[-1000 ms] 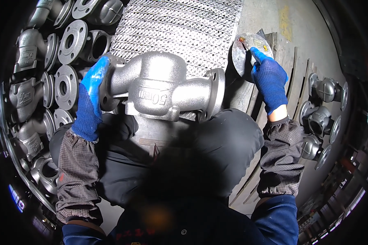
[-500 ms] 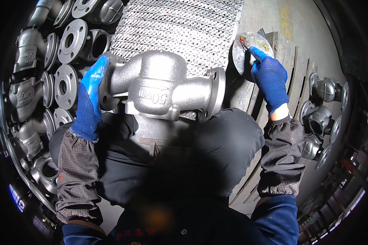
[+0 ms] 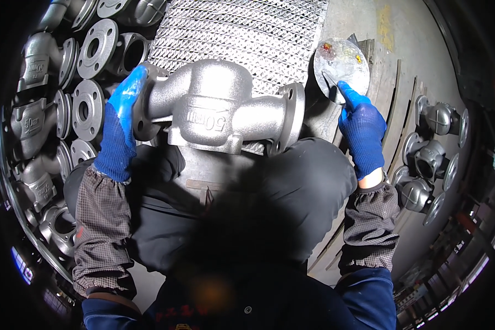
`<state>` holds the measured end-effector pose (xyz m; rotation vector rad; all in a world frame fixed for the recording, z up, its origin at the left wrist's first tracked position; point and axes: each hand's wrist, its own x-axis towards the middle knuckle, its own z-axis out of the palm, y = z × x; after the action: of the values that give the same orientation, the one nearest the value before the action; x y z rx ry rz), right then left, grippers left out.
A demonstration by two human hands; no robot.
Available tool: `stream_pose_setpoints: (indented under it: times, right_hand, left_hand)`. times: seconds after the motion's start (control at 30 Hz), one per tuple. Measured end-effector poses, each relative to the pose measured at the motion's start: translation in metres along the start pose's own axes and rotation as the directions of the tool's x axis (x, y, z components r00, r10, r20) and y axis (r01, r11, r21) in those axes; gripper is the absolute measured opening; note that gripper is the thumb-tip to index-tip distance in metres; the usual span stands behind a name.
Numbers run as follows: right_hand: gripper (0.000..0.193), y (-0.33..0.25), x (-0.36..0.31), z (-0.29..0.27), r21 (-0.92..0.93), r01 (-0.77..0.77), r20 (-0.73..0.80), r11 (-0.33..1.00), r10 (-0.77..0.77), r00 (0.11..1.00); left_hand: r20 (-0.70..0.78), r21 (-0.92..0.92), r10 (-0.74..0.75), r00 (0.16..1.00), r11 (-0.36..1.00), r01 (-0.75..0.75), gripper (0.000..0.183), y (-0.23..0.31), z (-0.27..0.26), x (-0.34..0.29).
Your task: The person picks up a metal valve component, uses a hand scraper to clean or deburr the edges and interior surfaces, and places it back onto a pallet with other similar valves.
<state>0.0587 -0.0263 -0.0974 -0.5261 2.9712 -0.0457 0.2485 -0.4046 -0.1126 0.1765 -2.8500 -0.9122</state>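
A silver-grey cast metal valve body [image 3: 214, 104] with a flange at each end lies crosswise before me, above my knees. My left hand [image 3: 122, 121], in a blue coated glove, grips its left flange; some of the fingers are hidden behind the metal. To the right, my right hand [image 3: 363, 129], gloved alike, closes round a small thin tool with a dark, narrow blade [image 3: 328, 80]. Its handle is mostly covered by the hand, so its exact kind is unclear. The blade is over a round, pale metal plate [image 3: 349, 66] bearing red and yellow smears.
Several similar flanged castings [image 3: 88, 110] are stacked close along the left. More castings [image 3: 432, 159] sit on the floor at the far right. Behind the valve body lies a ridged metal mesh sheet [image 3: 236, 33]. Wooden slats [image 3: 390, 110] run beside the right hand.
My right hand has drawn back toward me, and the blade has moved from the red smear to the plate's nearer part. My left hand keeps its grip on the valve body.
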Motion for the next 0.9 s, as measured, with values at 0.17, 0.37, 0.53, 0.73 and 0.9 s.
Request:
stream_pose_setpoints:
  times: [0.17,0.37,0.53,0.73,0.9]
  right_hand:
    - [0.04,-0.004,0.007,0.004,-0.042,0.026,0.004,0.999,-0.026,1.0]
    - [0.04,-0.014,0.009,-0.005,-0.167,0.024,0.035,0.986,-0.019,0.999]
    - [0.038,-0.009,0.01,-0.003,-0.108,-0.001,0.002,0.994,0.002,1.0]
    - [0.041,-0.013,0.011,-0.009,-0.163,-0.019,0.049,0.986,0.027,0.998]
    - [0.038,-0.015,0.012,-0.011,-0.174,-0.049,0.069,0.983,0.062,0.996]
  left_hand:
    - [0.019,-0.136,-0.17,0.985,0.976,0.171,0.076,-0.009,0.004,-0.003]
    - [0.085,0.075,-0.046,0.995,0.996,0.04,0.081,-0.012,-0.006,-0.002]
    - [0.012,-0.194,-0.209,0.978,0.959,0.208,0.09,-0.013,0.003,-0.001]
    - [0.056,-0.015,0.015,0.998,1.0,-0.014,0.089,0.027,-0.008,0.015]
    - [-0.018,0.056,0.011,1.0,0.998,-0.01,0.081,-0.001,0.0,0.002]
